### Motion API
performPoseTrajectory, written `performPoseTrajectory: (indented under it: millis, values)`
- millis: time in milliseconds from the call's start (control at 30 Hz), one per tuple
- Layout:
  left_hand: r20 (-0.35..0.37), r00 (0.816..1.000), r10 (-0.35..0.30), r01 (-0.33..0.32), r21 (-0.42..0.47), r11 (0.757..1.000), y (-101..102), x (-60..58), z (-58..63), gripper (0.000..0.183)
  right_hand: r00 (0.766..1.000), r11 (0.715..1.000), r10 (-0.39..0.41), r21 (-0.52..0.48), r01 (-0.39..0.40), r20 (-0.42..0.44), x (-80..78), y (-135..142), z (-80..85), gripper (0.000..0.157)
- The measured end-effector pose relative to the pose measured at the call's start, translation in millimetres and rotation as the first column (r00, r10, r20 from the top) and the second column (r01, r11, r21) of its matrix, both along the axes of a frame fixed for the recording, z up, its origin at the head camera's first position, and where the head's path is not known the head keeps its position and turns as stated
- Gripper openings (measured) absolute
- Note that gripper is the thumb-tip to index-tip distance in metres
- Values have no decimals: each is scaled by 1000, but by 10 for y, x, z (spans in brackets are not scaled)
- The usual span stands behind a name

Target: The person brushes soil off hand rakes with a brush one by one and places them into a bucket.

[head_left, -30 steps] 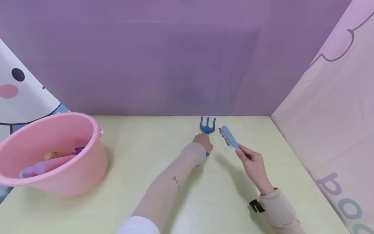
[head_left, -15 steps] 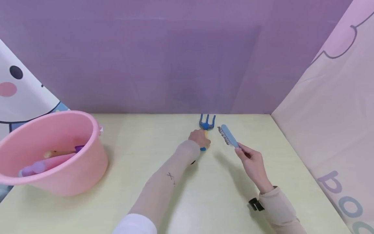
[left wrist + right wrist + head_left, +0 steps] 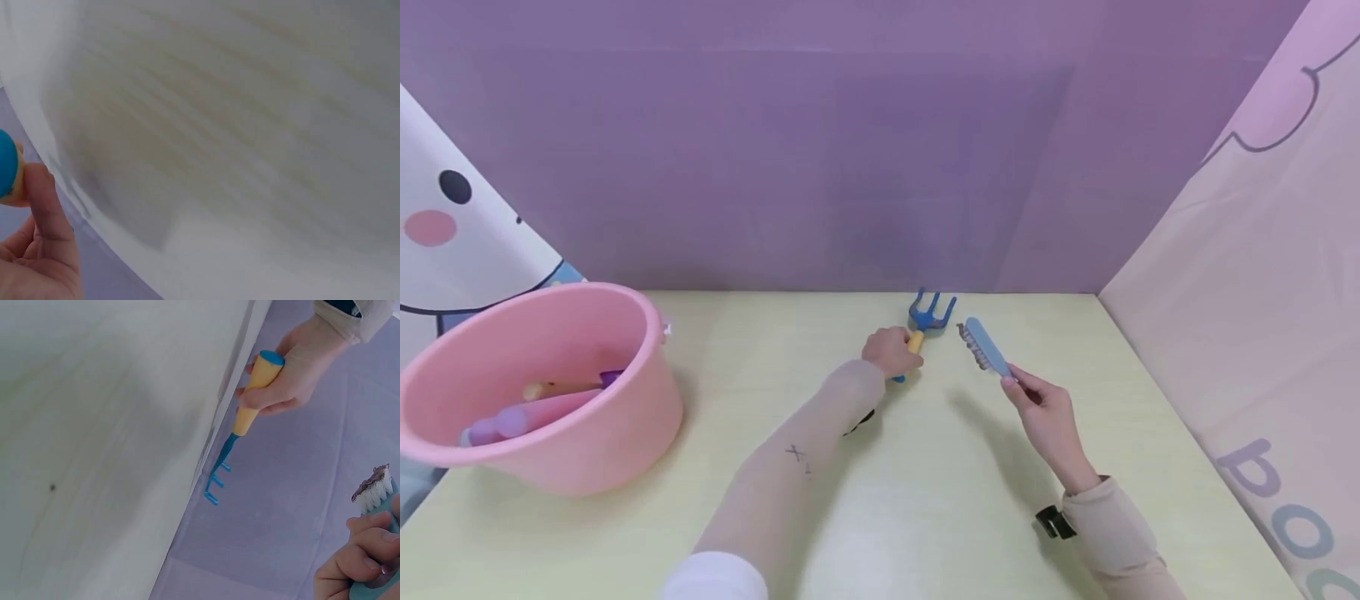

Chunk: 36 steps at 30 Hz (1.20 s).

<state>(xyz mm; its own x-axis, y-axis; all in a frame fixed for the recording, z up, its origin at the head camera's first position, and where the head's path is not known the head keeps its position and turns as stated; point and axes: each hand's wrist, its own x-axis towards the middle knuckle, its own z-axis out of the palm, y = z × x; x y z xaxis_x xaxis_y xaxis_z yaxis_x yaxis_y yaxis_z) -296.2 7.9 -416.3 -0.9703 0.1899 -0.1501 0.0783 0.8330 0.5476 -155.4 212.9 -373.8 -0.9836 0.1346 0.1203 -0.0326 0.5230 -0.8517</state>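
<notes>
My left hand [image 3: 890, 352] grips the yellow handle of a small hand rake [image 3: 927, 320] with three blue tines that point to the far side. In the right wrist view the rake [image 3: 248, 419] shows its blue end cap, and the fingers curl round its handle. My right hand [image 3: 1049, 423] holds a light blue brush [image 3: 987, 347], its bristles facing left. White bristles with brown dirt on their tips show on the brush [image 3: 376, 495] in the right wrist view. Rake and brush are apart. The left wrist view catches only part of my left hand [image 3: 47, 240] and the blue cap.
A pink bucket [image 3: 617, 446] stands at the left of the pale table [image 3: 910, 500]. Inside lie a pink-purple item [image 3: 542, 414], a beige one and something dark purple. A purple panel [image 3: 880, 167] rises behind the table, and a printed pale sheet [image 3: 1262, 333] stands on the right.
My left hand has drawn back to the left with the rake, whose handle now slants down to the left. The right hand and brush have barely moved.
</notes>
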Motion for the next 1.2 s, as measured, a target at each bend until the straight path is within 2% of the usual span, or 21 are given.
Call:
performPoseTrajectory:
  millis: [167,333,567,867,1100,1200]
  values:
    - [18,1000,7,-8,93,996,-185,69,40,45,1000,1000,19,-2,-19,0,-2,-26,-7,39]
    - [10,1000,-21,20,149,989,-341,173,131,46,999,999,32,1,-32,-5,-3,-60,18,40]
    - [-39,998,-42,46,111,993,-578,434,297,41,998,998,61,-10,-61,-6,13,-124,33,41]
    - [-127,986,-105,107,8,994,-921,822,394,37,996,996,88,-14,-88,-30,56,-222,49,39]
    - [-162,975,-150,147,-29,989,-1032,1072,468,36,983,989,143,49,-138,-112,42,-338,14,36]
    - [-166,973,-162,156,-47,987,-1045,1161,480,36,967,980,168,134,-144,-193,21,-436,-4,36]
